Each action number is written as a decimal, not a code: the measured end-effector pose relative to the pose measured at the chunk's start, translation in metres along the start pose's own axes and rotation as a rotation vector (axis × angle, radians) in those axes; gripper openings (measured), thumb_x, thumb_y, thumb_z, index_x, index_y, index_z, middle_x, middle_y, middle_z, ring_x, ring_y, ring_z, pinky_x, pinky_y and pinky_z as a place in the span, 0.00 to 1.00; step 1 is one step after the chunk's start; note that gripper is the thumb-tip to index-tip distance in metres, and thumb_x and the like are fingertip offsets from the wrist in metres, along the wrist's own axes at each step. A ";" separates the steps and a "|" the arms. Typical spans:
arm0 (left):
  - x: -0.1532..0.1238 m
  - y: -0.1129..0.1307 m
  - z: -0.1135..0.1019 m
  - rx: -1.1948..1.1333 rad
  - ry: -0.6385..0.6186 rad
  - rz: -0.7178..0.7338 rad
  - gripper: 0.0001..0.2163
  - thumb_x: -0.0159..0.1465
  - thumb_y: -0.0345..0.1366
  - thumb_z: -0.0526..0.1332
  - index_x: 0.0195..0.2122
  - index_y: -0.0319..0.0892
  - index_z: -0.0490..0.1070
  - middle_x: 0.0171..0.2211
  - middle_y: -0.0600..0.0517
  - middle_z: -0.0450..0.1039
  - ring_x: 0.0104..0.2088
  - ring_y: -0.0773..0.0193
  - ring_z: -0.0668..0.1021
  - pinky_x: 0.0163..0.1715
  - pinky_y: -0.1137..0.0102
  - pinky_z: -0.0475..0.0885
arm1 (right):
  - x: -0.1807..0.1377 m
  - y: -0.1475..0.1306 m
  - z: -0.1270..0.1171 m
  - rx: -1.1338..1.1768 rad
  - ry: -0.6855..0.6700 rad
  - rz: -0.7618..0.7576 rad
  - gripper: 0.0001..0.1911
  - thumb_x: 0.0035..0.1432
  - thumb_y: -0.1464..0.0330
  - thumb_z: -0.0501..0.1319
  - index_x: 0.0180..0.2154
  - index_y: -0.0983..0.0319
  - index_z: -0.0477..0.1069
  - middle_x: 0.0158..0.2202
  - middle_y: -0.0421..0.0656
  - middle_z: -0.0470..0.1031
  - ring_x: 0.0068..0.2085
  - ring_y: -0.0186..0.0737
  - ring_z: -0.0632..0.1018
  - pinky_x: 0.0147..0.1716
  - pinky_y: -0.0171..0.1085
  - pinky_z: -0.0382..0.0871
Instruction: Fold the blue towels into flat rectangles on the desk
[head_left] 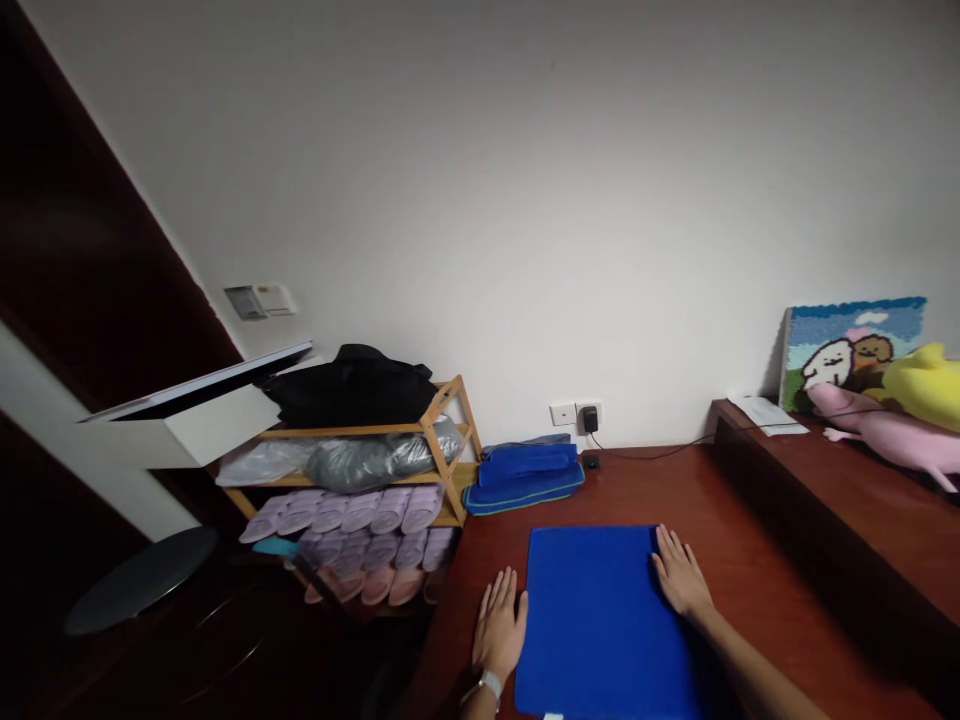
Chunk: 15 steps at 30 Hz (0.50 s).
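Note:
A blue cloth (pixel 600 620) lies spread flat on the reddish-brown wooden table (pixel 652 490), with a small white tag at its near edge. My left hand (pixel 499 622) rests open on the table at the cloth's left edge, fingers stretched forward, a watch on the wrist. At the far right corner of the cloth, my right hand (pixel 681 572) lies flat with its fingers extended over the edge. Neither hand grips anything. Beyond the cloth, against the wall, sits a stack of folded blue cloths (pixel 529 475).
A wooden shoe rack (pixel 450 450) with several slippers (pixel 386 510), a black bag (pixel 360 390) and a white box (pixel 202 420) stands left. A plugged black adapter (pixel 590 418) trails a cable. Right, a raised ledge (pixel 832 480) bears plush toys (pixel 892 430) and a picture (pixel 855 340). A round stool (pixel 142 580) stands lower left.

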<state>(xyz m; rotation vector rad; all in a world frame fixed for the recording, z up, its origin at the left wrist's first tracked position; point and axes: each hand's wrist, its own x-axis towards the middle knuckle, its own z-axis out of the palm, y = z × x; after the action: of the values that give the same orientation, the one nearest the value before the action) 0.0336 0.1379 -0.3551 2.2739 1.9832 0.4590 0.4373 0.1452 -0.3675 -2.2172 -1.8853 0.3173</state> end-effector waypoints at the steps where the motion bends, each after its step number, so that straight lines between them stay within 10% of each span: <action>1: 0.000 0.000 0.000 0.003 0.005 0.002 0.28 0.75 0.48 0.44 0.71 0.42 0.62 0.72 0.47 0.60 0.72 0.52 0.63 0.72 0.51 0.58 | -0.005 0.002 0.003 0.011 0.026 -0.008 0.37 0.71 0.56 0.33 0.74 0.67 0.43 0.77 0.44 0.45 0.76 0.44 0.47 0.74 0.49 0.40; 15: 0.006 -0.002 0.005 0.015 -0.003 0.007 0.28 0.74 0.46 0.44 0.70 0.39 0.62 0.72 0.46 0.60 0.72 0.54 0.62 0.72 0.52 0.56 | -0.038 0.000 0.010 -0.026 0.014 -0.021 0.37 0.71 0.56 0.36 0.74 0.67 0.46 0.76 0.44 0.46 0.75 0.45 0.49 0.74 0.49 0.41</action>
<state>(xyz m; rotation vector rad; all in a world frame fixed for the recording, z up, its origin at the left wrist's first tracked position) 0.0336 0.1444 -0.3597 2.2895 1.9853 0.4427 0.4283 0.1084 -0.3755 -2.2082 -1.9150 0.2752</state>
